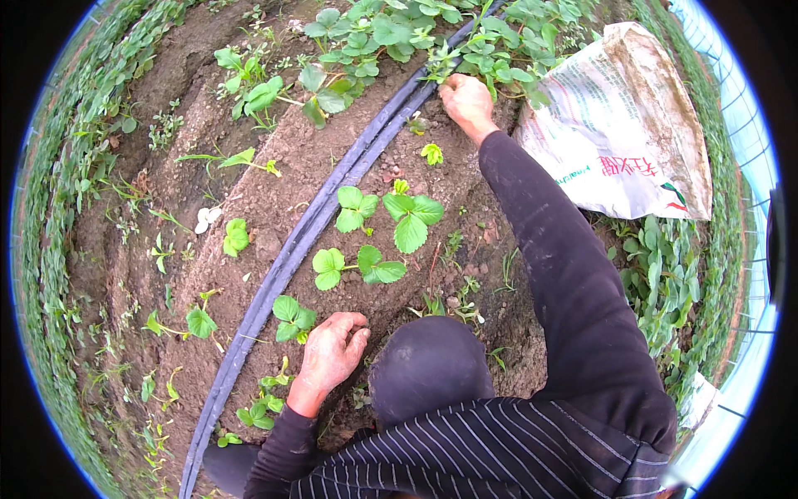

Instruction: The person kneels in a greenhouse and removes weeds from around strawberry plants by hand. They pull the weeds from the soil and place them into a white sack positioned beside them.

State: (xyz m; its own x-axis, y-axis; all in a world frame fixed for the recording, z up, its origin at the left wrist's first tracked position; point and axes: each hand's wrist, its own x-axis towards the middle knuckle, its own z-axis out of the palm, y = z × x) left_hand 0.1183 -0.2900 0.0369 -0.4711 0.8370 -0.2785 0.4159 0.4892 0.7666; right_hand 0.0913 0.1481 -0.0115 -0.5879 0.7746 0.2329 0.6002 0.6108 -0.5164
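Observation:
My right hand [466,105] reaches to the far part of the bed, its fingers closed round the base of a leafy weed [441,63] beside the drip lines. Two black drip irrigation tapes [330,199] run side by side across the soil. My left hand [333,352] rests low over the ground, loosely curled, with a gap between thumb and forefinger and nothing visible in it. Just beyond it grows a small strawberry plant [293,318]. Young strawberry plants [411,218] with bright green leaves stand in the soil between my hands.
A soiled white plastic sack [614,131] bearing print lies to the right of my right arm. Denser strawberry foliage [386,34] covers the far end of the bed. My knee [430,368] is close to my left hand. Blue sheeting [748,150] borders the right side.

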